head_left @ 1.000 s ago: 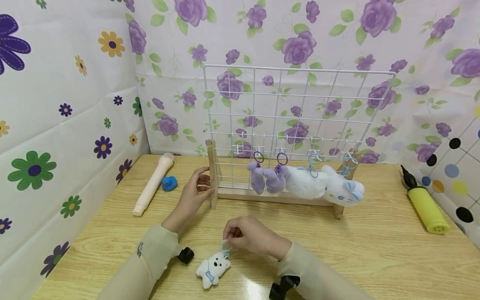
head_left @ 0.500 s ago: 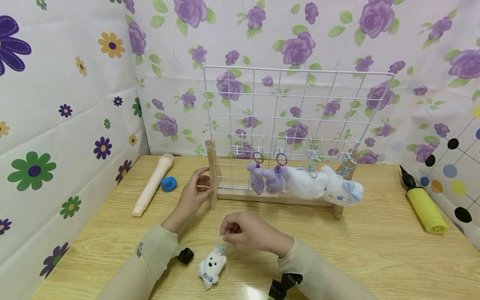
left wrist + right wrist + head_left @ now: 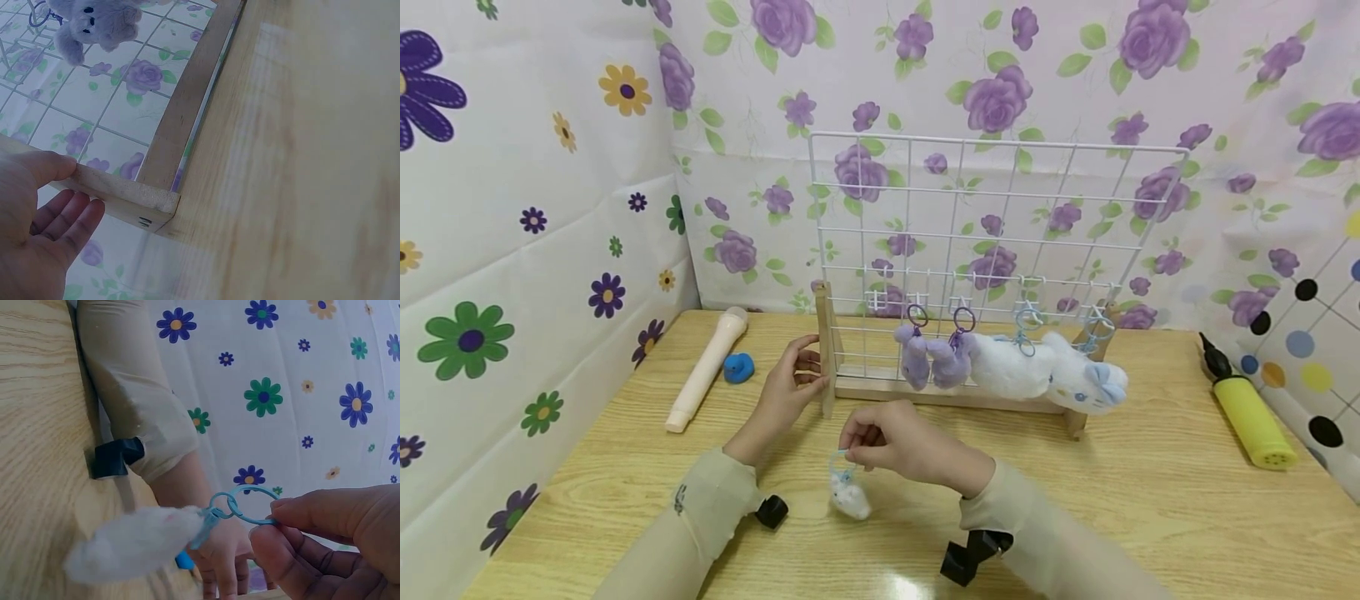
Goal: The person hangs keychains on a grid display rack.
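My right hand (image 3: 895,442) pinches the light-blue key ring (image 3: 250,503) of a small white plush keychain (image 3: 850,497) between thumb and fingertips. The plush dangles from the ring over the table, blurred in the right wrist view. My left hand (image 3: 790,375) holds the left wooden upright (image 3: 826,350) of a white wire grid rack (image 3: 955,187); in the left wrist view its thumb (image 3: 53,167) lies along the wood, fingers on the other side. Two purple plush keychains (image 3: 951,360) and two larger white ones (image 3: 1011,367) hang from hooks on the rack.
A bare white hook (image 3: 876,300) sits left of the purple plushes. A pale microphone-shaped tube (image 3: 707,371) and a blue rubber duck (image 3: 739,367) lie left of the rack. At the far right lies a yellow pump (image 3: 1255,417) with a black nozzle. Floral cloth backs the table.
My right hand has risen slightly toward the rack, lifting the white plush keychain, which has swung and turned so its face is less visible. The left hand stays on the upright.
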Demonstrator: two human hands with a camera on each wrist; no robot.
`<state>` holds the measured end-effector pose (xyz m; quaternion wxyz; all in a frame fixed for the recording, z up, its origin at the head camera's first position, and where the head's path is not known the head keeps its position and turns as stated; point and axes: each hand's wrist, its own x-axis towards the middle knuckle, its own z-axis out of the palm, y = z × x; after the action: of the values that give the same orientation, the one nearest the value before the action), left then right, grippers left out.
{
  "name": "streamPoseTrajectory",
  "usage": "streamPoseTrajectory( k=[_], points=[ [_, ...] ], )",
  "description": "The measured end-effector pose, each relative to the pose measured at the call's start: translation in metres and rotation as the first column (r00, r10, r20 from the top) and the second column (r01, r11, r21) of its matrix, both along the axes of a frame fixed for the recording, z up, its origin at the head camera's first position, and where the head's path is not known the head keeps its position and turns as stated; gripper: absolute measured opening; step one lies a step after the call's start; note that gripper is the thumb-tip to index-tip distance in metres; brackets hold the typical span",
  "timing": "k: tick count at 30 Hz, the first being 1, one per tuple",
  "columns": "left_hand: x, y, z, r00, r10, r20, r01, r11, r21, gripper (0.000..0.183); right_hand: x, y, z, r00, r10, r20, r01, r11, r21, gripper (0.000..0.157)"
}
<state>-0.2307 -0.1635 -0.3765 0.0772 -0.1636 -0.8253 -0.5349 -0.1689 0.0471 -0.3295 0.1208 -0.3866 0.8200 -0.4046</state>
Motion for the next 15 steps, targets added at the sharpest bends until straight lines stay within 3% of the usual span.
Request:
streamPoseTrajectory(
  k=[3,10,15],
  points=[
    [0.000,0.000,0.000,1.000,0.000,0.003,0.000,1.000,0.002,0.060,-0.003,0.001,0.007,0.999,-0.008,-0.033,0.008,1.000,-0.006,0.004],
    [-0.024,-0.008,-0.031,1.000,-0.001,-0.031,0.002,1.000,0.019,0.062,-0.011,0.006,0.022,0.996,-0.039,-0.079,0.041,0.999,0.019,0.005],
    [-0.024,-0.008,-0.030,1.000,0.008,-0.010,-0.008,1.000,0.015,0.064,-0.015,0.009,0.035,0.992,-0.057,-0.112,0.060,0.998,0.023,0.005]
  ],
)
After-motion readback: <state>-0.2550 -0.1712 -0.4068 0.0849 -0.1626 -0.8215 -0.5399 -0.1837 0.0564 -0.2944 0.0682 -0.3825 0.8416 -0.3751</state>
